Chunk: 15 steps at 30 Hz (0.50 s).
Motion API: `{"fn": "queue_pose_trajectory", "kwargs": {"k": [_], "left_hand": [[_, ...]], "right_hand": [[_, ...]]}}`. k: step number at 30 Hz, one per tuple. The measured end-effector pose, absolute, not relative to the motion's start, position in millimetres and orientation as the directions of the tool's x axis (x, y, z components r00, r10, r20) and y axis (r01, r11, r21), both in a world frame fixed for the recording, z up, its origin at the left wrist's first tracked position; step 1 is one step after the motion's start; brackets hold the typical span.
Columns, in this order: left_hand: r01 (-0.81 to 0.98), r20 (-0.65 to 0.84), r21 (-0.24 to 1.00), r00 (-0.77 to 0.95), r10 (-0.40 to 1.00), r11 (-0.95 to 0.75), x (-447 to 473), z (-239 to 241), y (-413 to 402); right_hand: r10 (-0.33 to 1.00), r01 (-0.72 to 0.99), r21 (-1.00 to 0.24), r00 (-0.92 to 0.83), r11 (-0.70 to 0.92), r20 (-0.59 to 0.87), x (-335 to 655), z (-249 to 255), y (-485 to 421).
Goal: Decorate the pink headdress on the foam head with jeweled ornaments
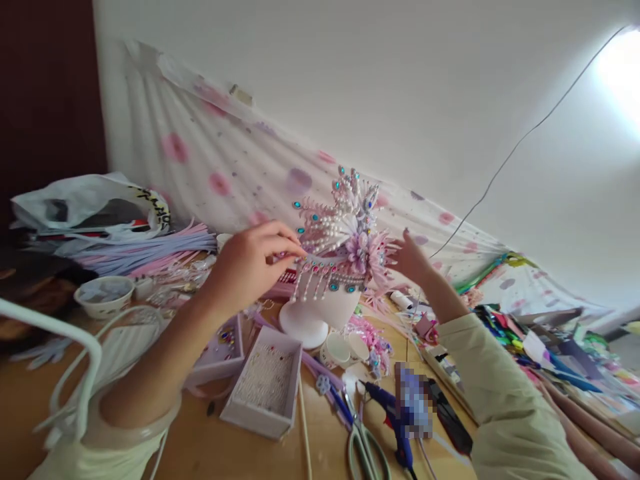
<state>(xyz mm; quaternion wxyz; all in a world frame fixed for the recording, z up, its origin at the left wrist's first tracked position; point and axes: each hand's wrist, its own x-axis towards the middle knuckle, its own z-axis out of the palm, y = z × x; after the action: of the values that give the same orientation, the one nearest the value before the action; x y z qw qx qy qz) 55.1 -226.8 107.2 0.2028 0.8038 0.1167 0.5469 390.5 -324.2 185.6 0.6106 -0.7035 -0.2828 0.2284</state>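
Note:
A beaded headdress (327, 230) with pearl strings, teal gems and a pink-lilac flower rests upright on a white display stand (306, 325). Short pearl tassels hang from its front band. My left hand (255, 261) is closed at the band's left end, thumb and fingertips pinched on it. On the other side, my right hand (414, 259) is beside the pink petals, one finger raised apart from the others. Some of its fingertips are hidden behind the petals, so I cannot tell whether they touch.
A box of small pearls (265, 380), scissors (367, 440) and a blue glue gun (397, 417) lie in front. White cups (336, 350) stand by the stand's base. Left are pipe cleaners (145, 247) and a white curved tube (83, 333); right, a black phone-like object (450, 417).

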Motion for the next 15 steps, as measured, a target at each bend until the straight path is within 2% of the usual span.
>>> {"fn": "queue_pose_trajectory", "kwargs": {"k": [2, 4, 8, 10, 11, 13, 15], "left_hand": [[-0.007, 0.802, 0.516, 0.355, 0.48, -0.857, 37.2, 99.6, -228.9], [0.04, 0.73, 0.583, 0.412, 0.545, -0.811, 20.7, 90.4, -234.9], [0.104, 0.565, 0.721, 0.483, 0.669, -0.685, -4.6, 67.3, -257.6], [0.101, 0.494, 0.8, 0.449, 0.745, -0.591, -11.6, 54.0, -271.4], [0.104, 0.451, 0.834, 0.438, 0.778, -0.542, -13.1, 46.9, -278.4], [0.136, 0.374, 0.873, 0.429, 0.822, -0.468, -12.1, 32.1, -292.7], [0.171, 0.336, 0.876, 0.453, 0.826, -0.45, -6.7, 16.9, -307.9]], "right_hand": [[0.627, 0.146, -0.987, 0.775, -0.062, 0.076, 387.3, 189.9, -337.5], [0.544, 0.234, -0.972, 0.817, -0.014, 0.189, 381.4, 193.5, -357.1], [0.46, 0.386, -0.918, 0.8, 0.094, 0.384, 348.3, 194.4, -421.4], [0.485, 0.564, -0.818, 0.686, 0.117, 0.542, 318.3, 185.2, -459.9], [0.509, 0.64, -0.765, 0.637, 0.07, 0.58, 301.3, 176.2, -477.3], [0.559, 0.715, -0.698, 0.59, -0.027, 0.583, 267.7, 147.1, -503.3], [0.69, 0.773, -0.634, 0.478, -0.036, 0.543, 240.2, 104.4, -513.5]]}}
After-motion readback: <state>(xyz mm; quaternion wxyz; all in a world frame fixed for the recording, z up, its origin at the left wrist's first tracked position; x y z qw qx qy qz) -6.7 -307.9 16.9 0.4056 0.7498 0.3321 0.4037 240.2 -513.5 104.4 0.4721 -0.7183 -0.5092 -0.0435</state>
